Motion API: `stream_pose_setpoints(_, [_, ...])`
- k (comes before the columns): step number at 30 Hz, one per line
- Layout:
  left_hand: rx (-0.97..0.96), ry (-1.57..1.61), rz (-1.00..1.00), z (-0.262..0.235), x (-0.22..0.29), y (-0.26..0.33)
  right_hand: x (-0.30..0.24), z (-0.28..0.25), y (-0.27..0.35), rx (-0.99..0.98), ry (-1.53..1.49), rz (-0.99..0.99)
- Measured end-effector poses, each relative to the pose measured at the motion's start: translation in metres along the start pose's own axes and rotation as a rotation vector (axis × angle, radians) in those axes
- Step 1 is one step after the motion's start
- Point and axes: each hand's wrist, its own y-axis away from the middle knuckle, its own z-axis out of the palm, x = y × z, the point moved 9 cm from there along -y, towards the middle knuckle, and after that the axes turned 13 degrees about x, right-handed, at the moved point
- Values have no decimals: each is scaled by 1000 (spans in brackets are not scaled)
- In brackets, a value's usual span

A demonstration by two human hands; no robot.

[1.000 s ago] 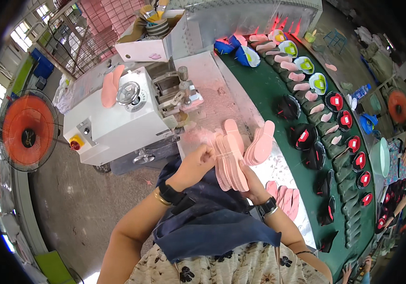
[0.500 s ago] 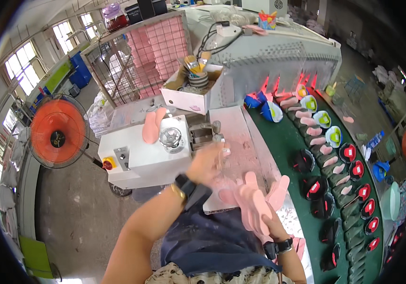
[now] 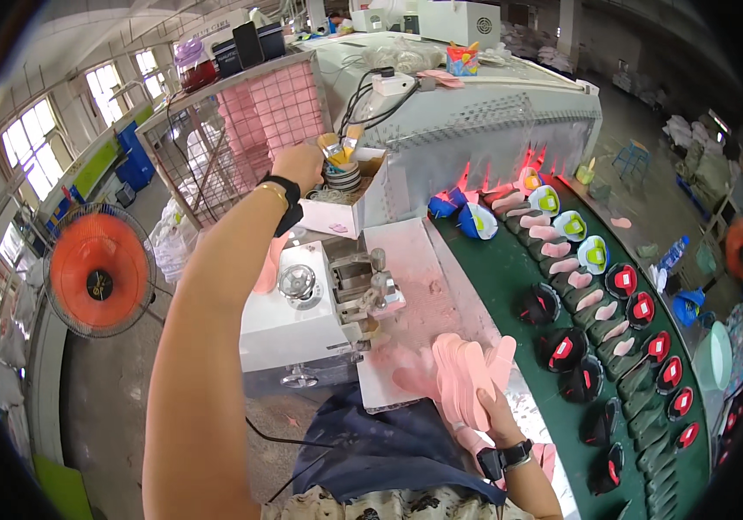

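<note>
My left hand [image 3: 300, 166] is stretched far out over the machine, beside the brushes [image 3: 341, 149] that stand in a striped cup [image 3: 343, 178] inside a white cardboard box [image 3: 334, 217]. Its fingers point away from me, so their grip is hidden. Near my lap, my right hand [image 3: 499, 418] is closed round a fanned stack of pink insoles [image 3: 458, 381], held over the edge of the dusty work board [image 3: 406, 286]. Below my left forearm is a white machine [image 3: 283, 322] with a round metal knob [image 3: 298, 284] and a roller head [image 3: 369, 286]. Another pink insole [image 3: 269, 269] lies on top, partly covered by my arm.
A green conveyor [image 3: 510, 286] on the right carries shoes with several insoles between them. A wire rack [image 3: 267, 108] full of pink pieces stands behind the machine. An orange fan [image 3: 98, 270] is at the left. A grey oven-like housing [image 3: 484, 121] spans the back.
My left hand has moved from the machine's roller head forward and left to the brush box. My right hand keeps hold of the insoles. The whole view has shifted slightly.
</note>
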Motion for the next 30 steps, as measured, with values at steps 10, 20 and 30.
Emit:
stream_pose_setpoints(10, [-540,749,229,-90,234,199,-7,50,-32,-87,-271,83])
stream_pose_setpoints(20, [-638,2252,-1164,30,281,342,64,86,-7,-129,-146,303])
stream_pose_setpoints(30, [-589,1999,-1377,48,285,379,101,38,4,9,73,384])
